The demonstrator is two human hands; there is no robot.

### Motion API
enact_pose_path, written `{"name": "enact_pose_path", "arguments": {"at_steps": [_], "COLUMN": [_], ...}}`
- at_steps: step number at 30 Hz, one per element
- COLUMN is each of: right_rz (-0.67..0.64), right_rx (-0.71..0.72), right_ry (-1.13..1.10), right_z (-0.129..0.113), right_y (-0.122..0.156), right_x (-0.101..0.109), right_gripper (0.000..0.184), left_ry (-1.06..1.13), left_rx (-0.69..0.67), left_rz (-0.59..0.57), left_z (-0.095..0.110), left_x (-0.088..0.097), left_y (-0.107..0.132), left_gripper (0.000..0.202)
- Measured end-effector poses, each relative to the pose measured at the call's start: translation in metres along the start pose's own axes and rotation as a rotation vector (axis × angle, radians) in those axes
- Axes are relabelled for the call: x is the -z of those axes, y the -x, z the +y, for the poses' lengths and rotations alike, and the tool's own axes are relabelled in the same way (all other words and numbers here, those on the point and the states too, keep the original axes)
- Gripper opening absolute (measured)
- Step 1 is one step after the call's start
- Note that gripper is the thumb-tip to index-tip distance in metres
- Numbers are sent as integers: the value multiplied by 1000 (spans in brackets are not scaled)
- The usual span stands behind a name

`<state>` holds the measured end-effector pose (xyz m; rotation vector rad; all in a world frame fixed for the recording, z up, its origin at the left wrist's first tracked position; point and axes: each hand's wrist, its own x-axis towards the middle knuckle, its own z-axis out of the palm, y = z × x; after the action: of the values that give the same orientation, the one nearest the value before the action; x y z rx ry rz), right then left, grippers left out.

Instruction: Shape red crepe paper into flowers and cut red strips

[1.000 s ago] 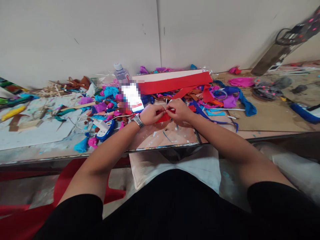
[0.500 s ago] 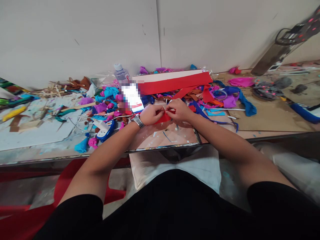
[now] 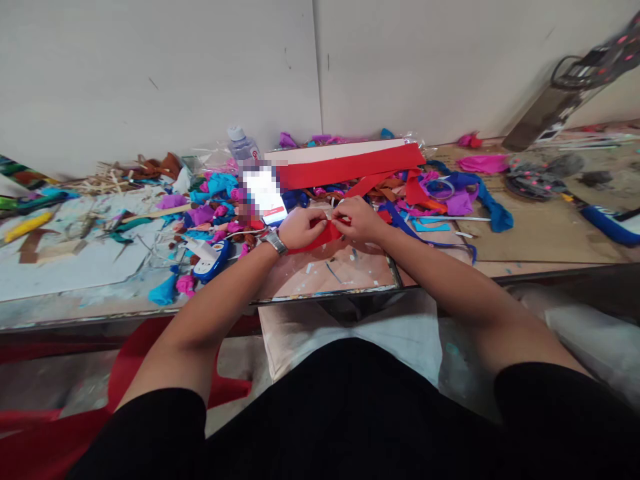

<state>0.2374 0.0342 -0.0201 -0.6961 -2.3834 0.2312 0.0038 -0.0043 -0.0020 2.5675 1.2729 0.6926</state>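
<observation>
In the view from the head, a person wearing a black shirt and a metal wristwatch (image 3: pixel 275 241) leans in over a crowded tabletop (image 3: pixel 327 283), both hands meeting at a piece of red material (image 3: pixel 320 241) near the front edge. The left hand (image 3: pixel 302 229) pinches it between thumb and curled fingers; the right hand (image 3: pixel 359 219) pinches it just beside, fingertips nearly meeting. The paired grip seems meant to steady the soft piece, part of which is hidden beneath the left hand.

A lit phone (image 3: pixel 267 193), its screen partly blurred, is tilted beyond the left wrist, apparently angled so that it can be seen while both hands are occupied. A capped bottle (image 3: pixel 244 145) stands behind it. Farther back, a wide red band (image 3: pixel 350 167) lies across the heap, probably laid there to be within reach.

Crumpled colored scraps (image 3: pixel 203 212) crowd the left side, with a blue power strip (image 3: pixel 213 262) near the left forearm. To the right, a tape roll (image 3: pixel 440 189), a white stick (image 3: pixel 463 219) and a blue ribbon (image 3: pixel 437 245) hem in the right hand; the ribbon passes close to the forearm and could snag.
</observation>
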Motion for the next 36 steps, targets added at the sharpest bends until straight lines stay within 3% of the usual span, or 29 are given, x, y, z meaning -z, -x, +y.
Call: {"name": "enact_pose_path", "arguments": {"at_steps": [11, 21, 28, 36], "right_rz": [-23, 123, 82, 32], "right_rx": [-19, 3, 67, -24], "right_ry": [-6, 264, 219, 160], "right_z": [-3, -9, -15, -7], "right_y": [1, 3, 4, 2], "right_x": [0, 1, -3, -2], "right_gripper": [18, 20, 21, 19], "left_ry": [4, -61, -53, -37], "left_rx": [-19, 115, 46, 37], "left_rz": [-11, 14, -12, -47], "left_z": [0, 2, -3, -3], "left_x": [-1, -2, -8, -4], "left_y": [1, -1, -2, -1], "left_gripper": [38, 37, 36, 40]}}
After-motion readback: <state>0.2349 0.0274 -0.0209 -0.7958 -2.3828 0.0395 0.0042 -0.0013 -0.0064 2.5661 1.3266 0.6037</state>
